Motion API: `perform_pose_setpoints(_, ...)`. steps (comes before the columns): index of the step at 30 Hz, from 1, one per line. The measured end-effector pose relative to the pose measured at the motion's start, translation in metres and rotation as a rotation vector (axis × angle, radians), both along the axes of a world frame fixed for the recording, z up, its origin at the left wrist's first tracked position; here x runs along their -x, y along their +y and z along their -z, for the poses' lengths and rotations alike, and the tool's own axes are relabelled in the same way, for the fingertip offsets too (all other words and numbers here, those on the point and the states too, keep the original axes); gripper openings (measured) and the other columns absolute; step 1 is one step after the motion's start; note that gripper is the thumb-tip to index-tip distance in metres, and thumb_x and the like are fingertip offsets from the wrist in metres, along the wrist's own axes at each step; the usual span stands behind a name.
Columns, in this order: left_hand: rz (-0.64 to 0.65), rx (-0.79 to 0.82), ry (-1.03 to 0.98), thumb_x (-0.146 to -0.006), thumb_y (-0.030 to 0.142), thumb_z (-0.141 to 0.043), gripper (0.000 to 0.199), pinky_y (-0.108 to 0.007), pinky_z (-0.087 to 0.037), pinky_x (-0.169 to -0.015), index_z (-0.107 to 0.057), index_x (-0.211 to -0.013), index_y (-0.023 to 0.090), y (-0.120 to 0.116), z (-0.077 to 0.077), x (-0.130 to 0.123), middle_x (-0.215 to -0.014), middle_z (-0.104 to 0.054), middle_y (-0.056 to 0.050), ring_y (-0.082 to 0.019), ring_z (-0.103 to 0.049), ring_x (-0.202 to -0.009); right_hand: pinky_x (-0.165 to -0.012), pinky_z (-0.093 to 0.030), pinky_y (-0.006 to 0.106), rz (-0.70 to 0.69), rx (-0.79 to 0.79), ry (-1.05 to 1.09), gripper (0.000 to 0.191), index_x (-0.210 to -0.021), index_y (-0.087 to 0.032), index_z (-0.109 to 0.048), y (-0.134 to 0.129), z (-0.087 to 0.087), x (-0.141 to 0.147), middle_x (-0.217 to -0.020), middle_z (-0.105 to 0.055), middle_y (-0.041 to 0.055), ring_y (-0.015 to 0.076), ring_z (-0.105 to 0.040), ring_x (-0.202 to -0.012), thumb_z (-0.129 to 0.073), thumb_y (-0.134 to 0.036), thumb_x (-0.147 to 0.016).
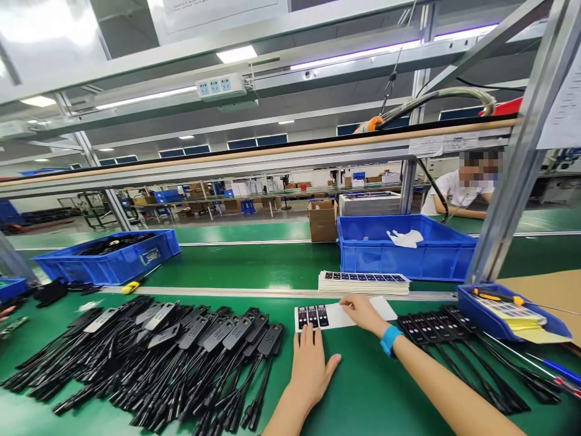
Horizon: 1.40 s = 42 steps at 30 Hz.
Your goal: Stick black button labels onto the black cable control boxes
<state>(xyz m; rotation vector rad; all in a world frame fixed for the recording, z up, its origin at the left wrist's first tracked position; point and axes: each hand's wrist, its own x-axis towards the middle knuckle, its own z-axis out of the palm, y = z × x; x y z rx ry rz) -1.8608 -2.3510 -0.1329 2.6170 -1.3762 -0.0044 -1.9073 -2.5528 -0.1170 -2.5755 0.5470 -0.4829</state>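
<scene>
A white backing strip [336, 319] lies on the green table, with several black stickers [311, 316] on its left part. My left hand [309, 363] rests palm down at its lower left edge, fingers stretched out and fingertips by the stickers. With bent fingers, my right hand [363, 313] pinches at a black sticker [350, 312] near the middle of the strip; the fingertips partly cover it. To the left is a heap of black plastic cased devices with cables [213, 336]. Right of the strip, several similar devices with dark stickered faces [436, 326] lie in a row.
Behind the strip is a stack of sticker sheets [363, 283]. Blue bins stand at left [149, 257] and right [403, 257]. A small blue tray [512, 315] holds a screwdriver and papers. A yellow cutter [131, 287] lies behind the heap. Another person [458, 192] sits across at right.
</scene>
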Motion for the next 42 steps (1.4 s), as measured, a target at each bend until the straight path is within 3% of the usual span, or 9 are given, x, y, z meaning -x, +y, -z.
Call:
perform_pose_setpoints(4,-0.007,0.064,0.026,-0.092,0.044,-0.046,0.065,-0.055,-0.021,-0.116,-0.039,-0.142,0.002,0.0,0.005,-0.002,-0.15,-0.033,-0.023,-0.037,-0.028,-0.141,-0.083,-0.049,0.037,-0.024,-0.042,-0.085,0.013,-0.094,-0.013,-0.064,0.015,0.018,-0.044,-0.086,-0.065,0.0019,0.0168,-0.062,-0.084,-0.059,-0.025,-0.09)
perform_pose_setpoints(8,-0.012,0.138,0.045,-0.09,0.049,-0.047,0.068,-0.055,-0.022,-0.116,-0.041,-0.141,0.005,-0.002,0.012,-0.004,-0.149,-0.037,-0.022,-0.037,-0.03,-0.139,-0.08,-0.047,0.036,-0.04,-0.071,-0.173,0.014,-0.08,-0.014,-0.062,0.019,0.028,-0.051,-0.08,-0.062,0.0012,0.0162,-0.058,-0.079,-0.061,-0.026,-0.087)
perform_pose_setpoints(14,-0.016,0.103,-0.042,-0.091,0.05,-0.049,0.064,-0.049,-0.03,-0.114,-0.044,-0.14,0.01,-0.003,0.009,-0.003,-0.147,-0.041,-0.017,-0.032,-0.036,-0.137,-0.073,-0.048,0.033,-0.032,-0.189,-0.404,0.026,-0.082,-0.017,-0.059,0.02,0.007,-0.004,-0.086,-0.064,0.0074,0.0201,-0.058,-0.08,-0.047,-0.039,-0.087)
perform_pose_setpoints(18,-0.139,0.092,-0.141,-0.089,0.02,-0.056,0.054,-0.041,-0.041,-0.105,-0.043,-0.141,0.013,0.006,-0.012,-0.013,-0.14,-0.05,-0.016,-0.029,-0.046,-0.127,-0.066,-0.048,0.029,0.031,-0.276,-0.481,0.037,-0.092,-0.018,-0.059,0.022,-0.003,0.052,-0.089,-0.063,0.0065,0.0197,-0.057,-0.079,-0.045,-0.052,-0.088)
perform_pose_setpoints(24,-0.494,0.109,-0.266,-0.089,-0.001,-0.032,0.038,-0.047,-0.046,-0.083,-0.063,-0.112,-0.004,0.028,-0.036,-0.032,-0.106,-0.059,-0.025,-0.037,-0.056,-0.103,-0.069,-0.049,0.025,0.079,-0.378,-0.535,0.035,-0.095,-0.023,-0.06,0.039,0.029,0.112,-0.089,-0.062,0.0036,0.0187,-0.058,-0.082,-0.055,-0.056,-0.085)
perform_pose_setpoints(30,-0.393,0.09,-0.278,-0.086,-0.002,-0.04,0.047,-0.044,-0.045,-0.083,-0.065,-0.121,0.018,0.029,-0.031,-0.028,-0.093,-0.064,-0.016,-0.032,-0.059,-0.096,-0.068,-0.05,0.025,0.087,-0.431,-0.579,0.033,-0.094,-0.023,-0.059,0.056,0.04,0.114,-0.087,-0.06,0.0027,0.017,-0.059,-0.078,-0.056,-0.055,-0.085)
perform_pose_setpoints(35,-0.311,0.194,-0.232,-0.087,0.011,-0.052,0.045,-0.038,-0.049,-0.077,-0.051,-0.132,0.008,0.029,-0.034,-0.026,-0.106,-0.058,-0.017,-0.027,-0.061,-0.087,-0.062,-0.047,0.025,0.046,-0.557,-0.606,0.031,-0.086,-0.023,-0.055,0.064,0.027,0.116,-0.077,-0.054,-0.001,0.0135,-0.056,-0.066,-0.055,-0.054,-0.087)
perform_pose_setpoints(39,-0.132,0.518,0.062,-0.089,0.03,-0.056,0.037,-0.027,-0.049,-0.07,-0.053,-0.124,0.018,0.024,-0.033,-0.01,-0.104,-0.057,-0.008,-0.018,-0.06,-0.081,-0.062,-0.044,0.025,0.016,-0.634,-0.607,0.031,-0.085,-0.023,-0.053,0.07,0.02,0.119,-0.075,-0.052,-0.0026,0.0118,-0.054,-0.063,-0.052,-0.054,-0.09)
perform_pose_setpoints(42,-0.02,0.775,0.79,-0.083,0.04,-0.062,0.034,-0.023,-0.042,-0.052,-0.053,-0.108,0.018,0.015,-0.027,0.01,-0.083,-0.059,-0.002,-0.012,-0.053,-0.061,-0.06,-0.042,0.025,0.009,-0.641,-0.61,0.032,-0.083,-0.023,-0.051,0.072,0.016,0.121,-0.073,-0.049,-0.0035,0.0112,-0.051,-0.062,-0.051,-0.053,-0.09)
